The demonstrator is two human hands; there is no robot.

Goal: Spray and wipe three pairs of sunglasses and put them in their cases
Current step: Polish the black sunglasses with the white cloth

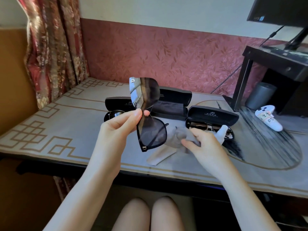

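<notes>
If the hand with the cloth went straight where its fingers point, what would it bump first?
Probably the lower lens of the black sunglasses that the left hand pinches at the bridge. The right hand points left at it, grey cloth leading, though depth is hard to judge.

The sunglasses are black-framed, the cloth grey. Tan fretwork borders the tablecloth; the wallpaper shows red leaves.

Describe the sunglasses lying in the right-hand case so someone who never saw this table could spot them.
On the patterned table, find the open black case nearest the white controller. The sunglasses lie inside it. Unlike the thick black pair held in the left hand, they have a thin metal frame and brownish lenses.
</notes>
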